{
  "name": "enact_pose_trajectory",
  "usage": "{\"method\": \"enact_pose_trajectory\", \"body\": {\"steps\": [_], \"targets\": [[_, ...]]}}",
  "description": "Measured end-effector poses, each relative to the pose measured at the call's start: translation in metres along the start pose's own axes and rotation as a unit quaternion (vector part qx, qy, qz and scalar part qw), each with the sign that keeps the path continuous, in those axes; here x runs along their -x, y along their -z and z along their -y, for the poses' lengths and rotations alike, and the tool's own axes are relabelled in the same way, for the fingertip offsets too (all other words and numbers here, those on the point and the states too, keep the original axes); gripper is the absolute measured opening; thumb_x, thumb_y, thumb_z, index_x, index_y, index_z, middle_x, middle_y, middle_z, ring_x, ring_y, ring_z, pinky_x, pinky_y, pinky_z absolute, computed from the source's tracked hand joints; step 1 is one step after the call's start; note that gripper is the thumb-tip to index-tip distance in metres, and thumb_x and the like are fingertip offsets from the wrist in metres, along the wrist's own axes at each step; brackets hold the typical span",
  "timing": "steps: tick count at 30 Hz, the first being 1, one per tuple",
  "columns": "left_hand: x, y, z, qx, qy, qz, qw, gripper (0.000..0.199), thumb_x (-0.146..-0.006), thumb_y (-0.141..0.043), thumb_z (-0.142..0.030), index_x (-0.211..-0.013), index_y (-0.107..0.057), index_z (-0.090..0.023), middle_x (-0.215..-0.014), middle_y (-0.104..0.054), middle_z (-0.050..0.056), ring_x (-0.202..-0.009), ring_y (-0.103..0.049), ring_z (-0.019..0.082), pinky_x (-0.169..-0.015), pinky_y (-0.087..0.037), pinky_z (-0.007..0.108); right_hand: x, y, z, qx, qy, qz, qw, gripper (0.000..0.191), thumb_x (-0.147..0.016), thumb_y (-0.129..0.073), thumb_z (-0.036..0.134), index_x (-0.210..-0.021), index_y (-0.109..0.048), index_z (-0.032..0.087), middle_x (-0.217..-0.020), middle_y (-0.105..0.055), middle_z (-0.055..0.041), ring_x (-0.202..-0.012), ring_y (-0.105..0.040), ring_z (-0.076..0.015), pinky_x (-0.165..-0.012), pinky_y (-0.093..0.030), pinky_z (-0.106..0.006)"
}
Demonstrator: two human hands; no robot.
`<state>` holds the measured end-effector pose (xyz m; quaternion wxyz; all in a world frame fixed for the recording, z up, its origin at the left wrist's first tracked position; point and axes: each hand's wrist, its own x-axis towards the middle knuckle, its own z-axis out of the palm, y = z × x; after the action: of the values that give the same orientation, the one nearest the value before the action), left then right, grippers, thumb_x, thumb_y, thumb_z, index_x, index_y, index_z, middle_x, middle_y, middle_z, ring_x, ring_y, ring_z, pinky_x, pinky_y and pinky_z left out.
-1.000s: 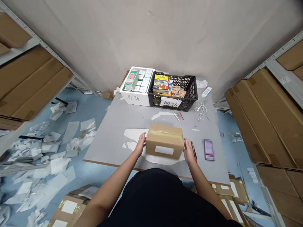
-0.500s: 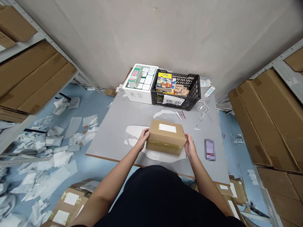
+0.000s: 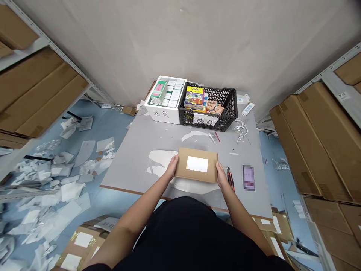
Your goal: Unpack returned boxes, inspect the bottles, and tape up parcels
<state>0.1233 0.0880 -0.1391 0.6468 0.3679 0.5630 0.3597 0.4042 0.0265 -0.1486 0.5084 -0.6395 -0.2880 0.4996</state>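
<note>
A cardboard parcel point(image 3: 196, 174) is clamped between the left hand point(image 3: 172, 167) and right hand point(image 3: 222, 177), white label point(image 3: 197, 164) up, with slim red-and-black tools point(image 3: 229, 178) just beside it at 3 o'clock.

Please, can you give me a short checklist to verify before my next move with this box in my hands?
1. Grip: the left hand and right hand hold opposite ends of the brown cardboard box: ok.
2. Label: the white rectangular label faces up and lies flat: ok.
3. Underside of the box: hidden: cannot tell.
4. Position: the box is inside the edges of the flat grey board: ok.
5. Right side: slim red-and-black tools lie very near the right hand, so they may be in the way: not ok.
</note>
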Motion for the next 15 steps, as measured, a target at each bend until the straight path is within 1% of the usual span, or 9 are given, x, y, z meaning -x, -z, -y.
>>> {"method": "enact_pose_trajectory", "body": {"steps": [1,3,5,7,10,13,15], "targets": [[0.000,0.002,-0.002,0.005,-0.007,-0.011,1.000,0.065,-0.086,-0.036,-0.076,-0.124,-0.054,-0.026,-0.140,-0.054,0.009,-0.120,-0.056,0.025,-0.092,-0.049,0.037,0.000,0.002,0.000,-0.020,-0.001,-0.003,1.000,0.065,-0.083,-0.043,0.073,-0.126,-0.060,0.028,-0.128,-0.064,-0.0075,-0.115,-0.061,-0.0242,-0.091,-0.051,-0.039],[0.001,0.008,-0.003,0.015,-0.021,-0.013,1.000,0.066,-0.087,-0.030,-0.077,-0.120,-0.054,-0.026,-0.137,-0.055,0.009,-0.118,-0.058,0.024,-0.089,-0.050,0.035,0.002,0.009,-0.002,-0.068,-0.017,0.005,0.998,0.067,-0.084,-0.037,0.076,-0.124,-0.060,0.028,-0.132,-0.062,-0.0073,-0.115,-0.061,-0.0239,-0.090,-0.052,-0.038],[0.004,0.016,-0.002,0.012,-0.017,-0.008,1.000,0.065,-0.087,-0.030,-0.076,-0.122,-0.052,-0.026,-0.134,-0.057,0.009,-0.116,-0.059,0.022,-0.088,-0.050,0.034,0.005,0.016,-0.006,-0.092,-0.031,0.010,0.995,0.064,-0.084,-0.038,0.075,-0.122,-0.060,0.028,-0.131,-0.062,-0.0075,-0.112,-0.063,-0.0240,-0.088,-0.053,-0.038],[0.009,0.022,0.003,-0.005,0.006,-0.009,1.000,0.063,-0.087,-0.036,-0.074,-0.129,-0.048,-0.028,-0.134,-0.056,0.009,-0.118,-0.058,0.023,-0.089,-0.050,0.035,0.009,0.021,-0.010,-0.095,-0.048,0.017,0.994,0.061,-0.084,-0.045,0.072,-0.124,-0.058,0.029,-0.128,-0.064,-0.0075,-0.112,-0.063,-0.0244,-0.086,-0.054,-0.038],[0.019,0.027,0.013,-0.027,0.035,-0.009,0.999,0.064,-0.084,-0.052,-0.067,-0.135,-0.047,-0.028,-0.135,-0.056,0.010,-0.121,-0.056,0.026,-0.093,-0.048,0.037,0.015,0.022,-0.014,-0.055,-0.074,0.026,0.995,0.060,-0.081,-0.054,0.067,-0.130,-0.056,0.031,-0.127,-0.065,-0.0075,-0.115,-0.062,-0.0258,-0.086,-0.054,-0.039],[0.029,0.027,0.022,-0.033,0.025,0.004,0.999,0.065,-0.078,-0.066,-0.056,-0.134,-0.051,-0.026,-0.136,-0.056,0.010,-0.120,-0.056,0.029,-0.099,-0.046,0.039,0.021,0.019,-0.017,-0.028,-0.080,0.046,0.995,0.060,-0.078,-0.062,0.061,-0.130,-0.057,0.032,-0.135,-0.060,-0.0067,-0.120,-0.059,-0.0267,-0.088,-0.053,-0.038],[0.036,0.025,0.026,-0.028,0.013,0.025,0.999,0.066,-0.078,-0.069,-0.052,-0.136,-0.050,-0.026,-0.137,-0.056,0.009,-0.121,-0.056,0.030,-0.101,-0.045,0.040,0.025,0.017,-0.019,-0.047,-0.064,0.048,0.996,0.063,-0.076,-0.065,0.058,-0.132,-0.056,0.031,-0.142,-0.054,-0.0057,-0.124,-0.056,-0.0272,-0.094,-0.051,-0.038]]}}
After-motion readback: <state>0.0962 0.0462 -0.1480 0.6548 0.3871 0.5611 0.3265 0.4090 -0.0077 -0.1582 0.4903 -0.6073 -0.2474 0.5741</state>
